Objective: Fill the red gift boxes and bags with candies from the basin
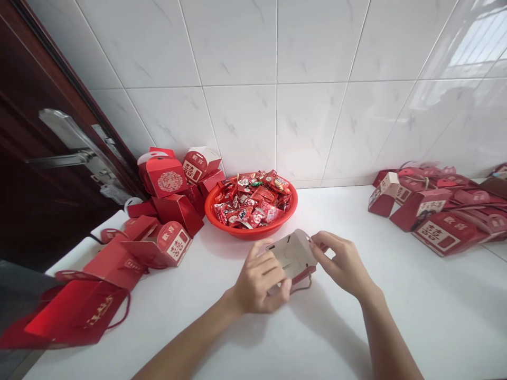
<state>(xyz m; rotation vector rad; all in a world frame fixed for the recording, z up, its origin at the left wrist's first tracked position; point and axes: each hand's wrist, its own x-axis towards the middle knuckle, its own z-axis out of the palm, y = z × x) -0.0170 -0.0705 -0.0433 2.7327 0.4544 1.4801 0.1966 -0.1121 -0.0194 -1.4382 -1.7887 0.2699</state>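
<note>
Between my two hands is a small red box point(293, 254) with its top open; the pale inside shows and looks bare, and a thin cord hangs from its near side. My left hand point(262, 279) holds the left and near sides of the box, the fingers curled over its edge. At the right, my right hand point(336, 258) pinches the box's rounded end flap between thumb and fingers. Just behind the box stands a red basin point(253, 232) heaped with red-wrapped sweets point(253, 200).
Several red gift boxes point(170, 211) are stacked at the left, beside a dark door point(39, 148) with a metal handle. Flattened red boxes point(443, 211) lie piled at the right on the white table point(415, 306). A white tiled wall point(309, 126) rises behind.
</note>
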